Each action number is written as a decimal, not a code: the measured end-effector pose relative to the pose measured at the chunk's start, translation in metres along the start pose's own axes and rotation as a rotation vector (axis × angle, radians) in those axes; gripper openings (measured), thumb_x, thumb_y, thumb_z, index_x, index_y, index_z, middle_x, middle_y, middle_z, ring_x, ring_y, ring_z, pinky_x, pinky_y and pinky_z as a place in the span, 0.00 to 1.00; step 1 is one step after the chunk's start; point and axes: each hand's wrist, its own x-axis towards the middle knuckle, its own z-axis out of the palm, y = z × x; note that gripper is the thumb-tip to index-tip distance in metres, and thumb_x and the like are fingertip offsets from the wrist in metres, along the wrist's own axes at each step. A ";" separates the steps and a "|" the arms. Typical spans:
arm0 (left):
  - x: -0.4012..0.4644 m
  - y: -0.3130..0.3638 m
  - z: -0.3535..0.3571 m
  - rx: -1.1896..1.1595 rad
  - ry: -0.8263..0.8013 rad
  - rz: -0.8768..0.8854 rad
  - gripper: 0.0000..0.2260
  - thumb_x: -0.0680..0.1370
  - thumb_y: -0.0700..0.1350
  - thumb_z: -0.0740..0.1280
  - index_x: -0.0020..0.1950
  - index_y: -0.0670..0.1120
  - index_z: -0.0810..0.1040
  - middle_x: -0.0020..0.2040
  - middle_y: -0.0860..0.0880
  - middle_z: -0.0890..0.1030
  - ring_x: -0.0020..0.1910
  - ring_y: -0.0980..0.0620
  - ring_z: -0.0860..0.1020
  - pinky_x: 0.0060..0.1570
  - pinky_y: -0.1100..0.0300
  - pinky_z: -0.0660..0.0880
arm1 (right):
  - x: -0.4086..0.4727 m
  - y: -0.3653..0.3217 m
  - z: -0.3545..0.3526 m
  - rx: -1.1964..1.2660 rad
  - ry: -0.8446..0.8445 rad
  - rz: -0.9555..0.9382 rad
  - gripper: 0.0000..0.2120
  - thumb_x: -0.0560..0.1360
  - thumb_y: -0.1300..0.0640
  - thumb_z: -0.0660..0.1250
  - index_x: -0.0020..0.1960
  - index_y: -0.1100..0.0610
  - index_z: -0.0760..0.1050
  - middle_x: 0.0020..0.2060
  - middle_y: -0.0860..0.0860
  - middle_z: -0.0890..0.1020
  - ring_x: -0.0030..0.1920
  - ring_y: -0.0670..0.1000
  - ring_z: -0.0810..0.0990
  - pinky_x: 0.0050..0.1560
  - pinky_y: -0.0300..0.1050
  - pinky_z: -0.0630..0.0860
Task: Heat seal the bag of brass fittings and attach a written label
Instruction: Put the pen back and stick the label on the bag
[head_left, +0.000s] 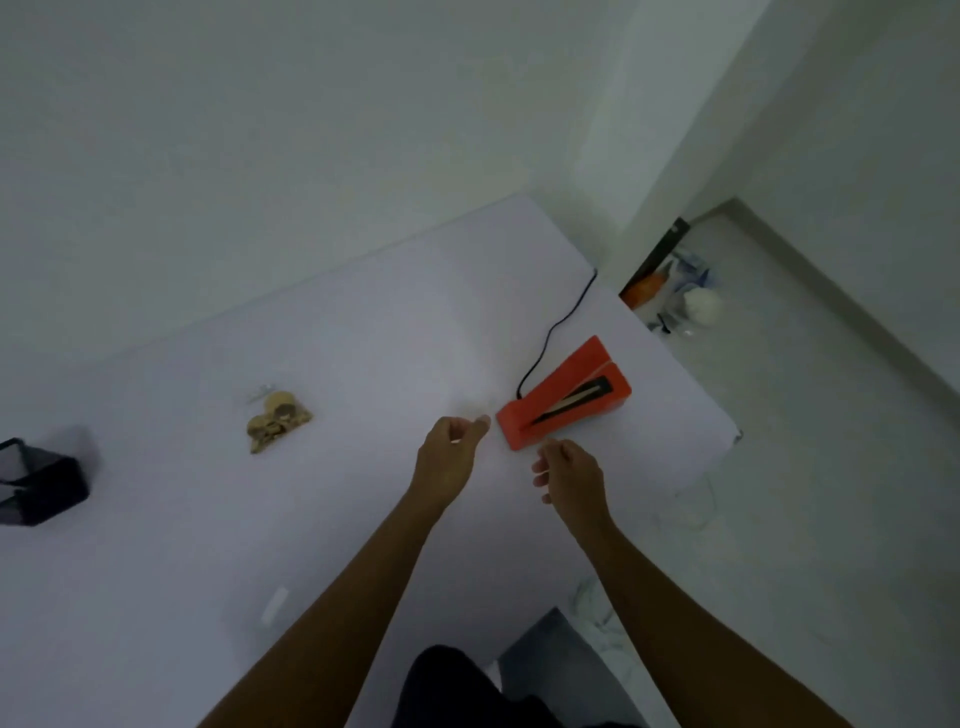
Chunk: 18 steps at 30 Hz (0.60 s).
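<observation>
A clear bag of brass fittings (277, 420) lies on the white table (337, 338), left of centre. An orange heat sealer (563, 395) with its arm raised stands near the table's right edge, its black cord (558, 325) running back to the wall. My left hand (452, 454) hovers just left of the sealer's near end, fingers loosely curled, holding nothing I can see. My right hand (571, 470) hangs just in front of the sealer, fingers loosely curled and empty. Both hands are well to the right of the bag.
A black mesh container (39, 480) stands at the table's left edge. A small white object (274, 605) lies on the table near me. Clutter and a white bag (696, 304) sit on the floor beyond the table's right corner.
</observation>
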 end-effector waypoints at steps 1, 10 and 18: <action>0.006 0.001 0.015 -0.006 -0.010 -0.025 0.20 0.77 0.64 0.63 0.49 0.47 0.75 0.46 0.50 0.79 0.43 0.52 0.76 0.45 0.57 0.72 | 0.011 0.008 -0.011 0.006 0.027 0.034 0.14 0.83 0.52 0.60 0.49 0.60 0.78 0.41 0.58 0.84 0.38 0.53 0.82 0.35 0.47 0.79; 0.056 0.006 0.100 -0.153 0.098 -0.291 0.22 0.74 0.70 0.62 0.48 0.51 0.72 0.48 0.51 0.74 0.52 0.49 0.75 0.60 0.42 0.73 | 0.131 0.029 -0.082 -0.023 0.198 0.109 0.25 0.85 0.47 0.55 0.76 0.60 0.65 0.72 0.62 0.71 0.70 0.62 0.72 0.70 0.57 0.71; 0.082 0.028 0.126 -0.193 0.284 -0.311 0.28 0.74 0.63 0.68 0.64 0.44 0.73 0.58 0.49 0.77 0.55 0.50 0.76 0.53 0.56 0.71 | 0.189 0.012 -0.081 -0.076 0.082 0.028 0.21 0.86 0.49 0.52 0.67 0.63 0.75 0.60 0.61 0.80 0.60 0.61 0.78 0.55 0.44 0.68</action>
